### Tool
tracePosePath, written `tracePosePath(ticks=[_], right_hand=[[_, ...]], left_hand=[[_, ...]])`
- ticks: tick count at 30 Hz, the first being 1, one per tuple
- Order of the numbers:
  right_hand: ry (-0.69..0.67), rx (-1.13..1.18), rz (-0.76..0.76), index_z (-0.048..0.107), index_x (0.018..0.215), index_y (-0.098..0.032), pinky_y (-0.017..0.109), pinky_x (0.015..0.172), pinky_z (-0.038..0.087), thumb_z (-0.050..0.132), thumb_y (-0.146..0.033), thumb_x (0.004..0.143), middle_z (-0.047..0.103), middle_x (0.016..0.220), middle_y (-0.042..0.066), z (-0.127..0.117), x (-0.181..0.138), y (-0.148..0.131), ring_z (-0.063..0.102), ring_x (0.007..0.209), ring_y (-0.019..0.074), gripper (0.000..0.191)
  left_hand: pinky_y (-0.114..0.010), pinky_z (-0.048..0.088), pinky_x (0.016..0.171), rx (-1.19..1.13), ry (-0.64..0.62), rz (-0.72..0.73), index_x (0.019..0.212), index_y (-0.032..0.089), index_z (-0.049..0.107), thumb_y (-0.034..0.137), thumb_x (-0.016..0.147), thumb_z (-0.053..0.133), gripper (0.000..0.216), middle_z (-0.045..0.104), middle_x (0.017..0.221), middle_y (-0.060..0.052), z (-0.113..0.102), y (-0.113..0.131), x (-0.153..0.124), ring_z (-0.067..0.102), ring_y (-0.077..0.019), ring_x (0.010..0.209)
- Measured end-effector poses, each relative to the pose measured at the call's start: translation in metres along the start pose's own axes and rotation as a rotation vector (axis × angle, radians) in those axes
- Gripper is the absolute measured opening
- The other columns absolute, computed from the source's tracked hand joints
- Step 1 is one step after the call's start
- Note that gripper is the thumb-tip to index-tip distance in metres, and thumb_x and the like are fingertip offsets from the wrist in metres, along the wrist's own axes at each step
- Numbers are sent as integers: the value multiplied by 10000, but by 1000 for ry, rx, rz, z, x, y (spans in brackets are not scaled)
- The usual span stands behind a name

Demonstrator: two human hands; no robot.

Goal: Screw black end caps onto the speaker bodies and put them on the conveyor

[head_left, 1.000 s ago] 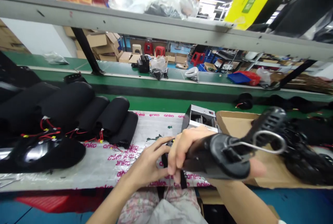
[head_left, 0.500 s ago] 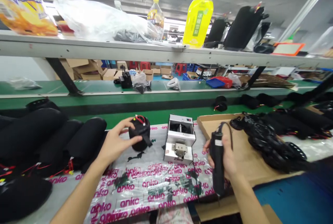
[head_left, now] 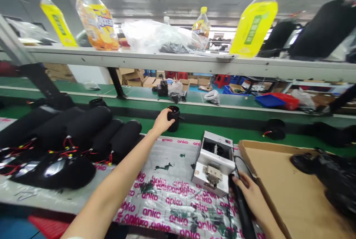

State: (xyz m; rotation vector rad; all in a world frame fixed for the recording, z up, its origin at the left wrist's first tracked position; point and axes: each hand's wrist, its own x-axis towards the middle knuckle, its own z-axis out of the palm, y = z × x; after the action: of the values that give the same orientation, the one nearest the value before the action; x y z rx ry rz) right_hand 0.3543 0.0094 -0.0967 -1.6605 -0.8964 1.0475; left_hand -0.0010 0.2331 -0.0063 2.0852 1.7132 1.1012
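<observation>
At the end of my stretched-out arm, my left hand (head_left: 163, 121) grips a black cylindrical part (head_left: 174, 120) from its left side. The part stands upright at the green conveyor belt (head_left: 191, 124) beyond the work surface; whether it rests on the belt I cannot tell. My right hand (head_left: 249, 192) is closed around a black electric screwdriver (head_left: 242, 209) with a cord. The screwdriver's top end is close against the right side of a silver box-shaped screw feeder (head_left: 198, 178), which stands on the plastic-covered worktop (head_left: 167, 157) printed in pink.
Black fabric-covered cylinders (head_left: 89, 122) with red wires are piled at left. A cardboard tray (head_left: 275, 183) with black parts (head_left: 339, 179) lies at right. Above the belt runs a shelf (head_left: 172, 58) with drink bottles (head_left: 254, 27) and a plastic bag (head_left: 155, 37).
My left hand has carried the black cylindrical part away from the worktop to the belt. My right hand has lowered the screwdriver beside the screw feeder. The view has turned left.
</observation>
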Motion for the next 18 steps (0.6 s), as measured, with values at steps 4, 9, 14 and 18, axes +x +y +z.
tracePosePath(ticks=[4, 9, 14, 18], right_hand=[[57, -87, 7, 777, 1074, -162, 386, 823, 704, 887, -625, 533, 852, 1018, 143, -6, 5, 5, 835, 984, 400, 720], [61, -101, 46, 751, 1279, -122, 367, 876, 705, 875, -649, 504, 857, 1099, 176, -14, 14, 18, 829, 1105, 404, 945], [108, -198, -144, 777, 1313, -152, 397, 979, 689, 803, -635, 646, 856, 1143, 169, -11, 20, 23, 813, 1171, 397, 824], [135, -232, -232, 773, 1356, -151, 506, 1221, 557, 780, -637, 757, 791, 1366, 182, -6, 4, 19, 704, 1384, 405, 772]], left_hand=[[-447, 559, 1169, 62, -43, 81, 1391, 221, 698, 286, 947, 810, 463, 658, 1540, -123, -52, 5, -32, 692, -298, 1341], [-544, 507, 1186, 214, 69, 41, 1345, 246, 725, 477, 969, 723, 442, 715, 1411, -132, -139, -17, -115, 685, -390, 1324], [-591, 574, 1027, 673, 85, -102, 1551, 187, 566, 568, 933, 684, 735, 662, 1448, -228, -156, -62, -168, 670, -480, 1299], [-604, 585, 1028, 655, 181, -10, 1515, 268, 586, 535, 983, 594, 595, 666, 1471, -177, -150, -78, -179, 686, -464, 1261]])
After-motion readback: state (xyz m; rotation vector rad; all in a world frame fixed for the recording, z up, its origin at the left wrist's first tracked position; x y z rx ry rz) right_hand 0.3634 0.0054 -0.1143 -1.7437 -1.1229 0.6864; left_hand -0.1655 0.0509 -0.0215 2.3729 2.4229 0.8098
